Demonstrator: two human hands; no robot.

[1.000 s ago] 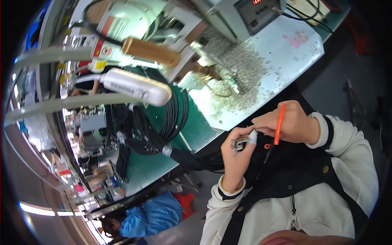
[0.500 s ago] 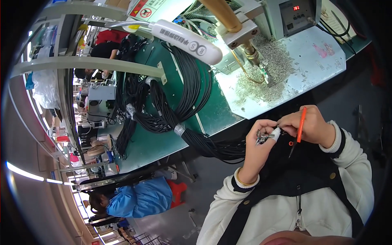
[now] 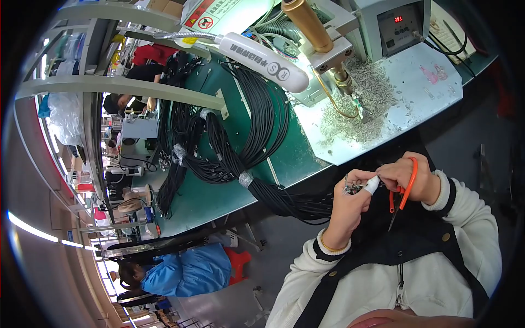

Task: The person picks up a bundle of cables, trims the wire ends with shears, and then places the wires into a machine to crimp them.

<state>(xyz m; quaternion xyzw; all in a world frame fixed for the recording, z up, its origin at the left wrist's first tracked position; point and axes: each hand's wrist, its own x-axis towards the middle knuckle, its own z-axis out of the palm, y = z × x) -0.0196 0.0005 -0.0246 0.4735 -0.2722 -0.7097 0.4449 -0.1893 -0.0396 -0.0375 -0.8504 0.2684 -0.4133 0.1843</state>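
My left hand [image 3: 348,210] is closed around a clump of small silvery metal pieces [image 3: 354,189], which look like cable connectors. A white cover [image 3: 372,185] sits on one of its digits. Close against that white tip, my right hand [image 3: 411,177] is closed, its thumb and fingertips pinched together; anything tiny between them is hidden. Orange-handled scissors [image 3: 407,188] hang from the right hand, their thin dark blade pointing down toward my lap. A thick bundle of black cables [image 3: 281,198] leads from the bench toward my left hand.
A soldering machine [image 3: 334,57] stands on a white plate [image 3: 402,117] strewn with small metal bits. Beside it is a control box [image 3: 398,27] with a red display. A white lamp [image 3: 265,61] reaches over the green bench [image 3: 295,164]. A person in blue [image 3: 188,270] sits at left.
The scissors have swung in my right hand, so more of the orange handle loops shows and the blade hangs lower. Both hands sit slightly lower in view, still together; the view has shifted a little.
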